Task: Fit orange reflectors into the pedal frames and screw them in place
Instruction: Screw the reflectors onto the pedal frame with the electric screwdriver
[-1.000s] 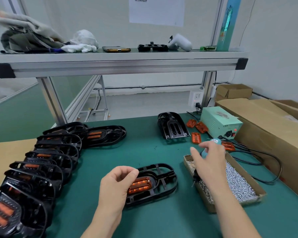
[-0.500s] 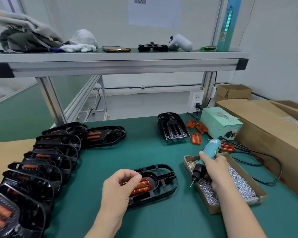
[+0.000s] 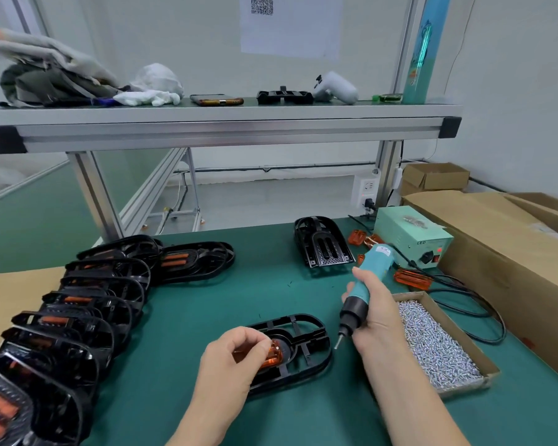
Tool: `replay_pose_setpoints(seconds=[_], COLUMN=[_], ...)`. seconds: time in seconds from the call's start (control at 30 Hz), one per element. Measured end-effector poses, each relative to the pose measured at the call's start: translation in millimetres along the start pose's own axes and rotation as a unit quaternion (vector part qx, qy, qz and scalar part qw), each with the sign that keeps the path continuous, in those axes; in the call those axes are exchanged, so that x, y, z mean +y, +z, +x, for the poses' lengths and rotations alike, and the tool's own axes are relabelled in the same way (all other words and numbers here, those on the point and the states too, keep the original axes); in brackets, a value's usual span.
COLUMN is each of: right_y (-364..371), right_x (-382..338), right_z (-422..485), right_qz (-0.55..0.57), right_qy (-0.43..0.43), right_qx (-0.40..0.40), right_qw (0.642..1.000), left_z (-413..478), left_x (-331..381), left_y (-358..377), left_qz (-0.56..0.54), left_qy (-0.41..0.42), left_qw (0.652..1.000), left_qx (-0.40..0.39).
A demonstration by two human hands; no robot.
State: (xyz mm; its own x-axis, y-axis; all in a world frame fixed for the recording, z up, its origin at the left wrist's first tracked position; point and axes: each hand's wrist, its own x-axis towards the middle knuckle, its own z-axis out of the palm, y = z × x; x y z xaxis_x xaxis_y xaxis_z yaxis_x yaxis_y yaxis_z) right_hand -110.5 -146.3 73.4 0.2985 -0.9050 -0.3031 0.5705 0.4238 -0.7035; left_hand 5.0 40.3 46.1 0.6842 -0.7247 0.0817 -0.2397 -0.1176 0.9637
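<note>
Head view: the left hand (image 3: 229,358) pinches the ribbed, translucent orange reflector (image 3: 274,357) into the black openwork pedal frame (image 3: 313,346), which lies flat on the matte green table (image 3: 239,294), probably to keep it seated for screwing. The right hand (image 3: 374,320) grips the teal electric screwdriver (image 3: 366,281), its bit tilted toward the frame but apart from it. A cardboard tray (image 3: 471,386) of small shiny screws sits just beside that hand.

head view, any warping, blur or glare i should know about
Head view: wide-angle warp, the shelf edge bows and its posts lean; the cloth pile far left is smeared; lighting is soft and even, with glints on the screws and the orange reflector.
</note>
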Motion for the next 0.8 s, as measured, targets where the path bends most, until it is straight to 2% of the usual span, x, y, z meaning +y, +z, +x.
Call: replay_pose_setpoints(seconds=[0.17,0.3,0.43,0.57,0.8], right_y=[30,48,56,58,56], right_x=[10,4,3,13,23], right_z=[-16,-23,-21,-21,-24], right_qz=[0.06,0.099,0.063,0.022,0.018], right_qy=[-0.048,-0.042,-0.027,-0.047,-0.074], right_qx=[-0.071,-0.116,-0.115,-0.116,-0.123], right_qw=[0.995,0.987,0.991,0.992,0.99], left_z=[0,-1,-4,-3,-4], left_x=[2,3,6,8,0], left_y=[-1,-5,-7,-6,-7], left_qz=[0.028,0.05,0.066,0.047,0.045], left_qy=[0.013,0.017,0.045,0.047,0.039], left_qw=[0.999,0.997,0.995,0.996,0.997], left_qx=[-0.016,-0.048,-0.065,-0.065,-0.048])
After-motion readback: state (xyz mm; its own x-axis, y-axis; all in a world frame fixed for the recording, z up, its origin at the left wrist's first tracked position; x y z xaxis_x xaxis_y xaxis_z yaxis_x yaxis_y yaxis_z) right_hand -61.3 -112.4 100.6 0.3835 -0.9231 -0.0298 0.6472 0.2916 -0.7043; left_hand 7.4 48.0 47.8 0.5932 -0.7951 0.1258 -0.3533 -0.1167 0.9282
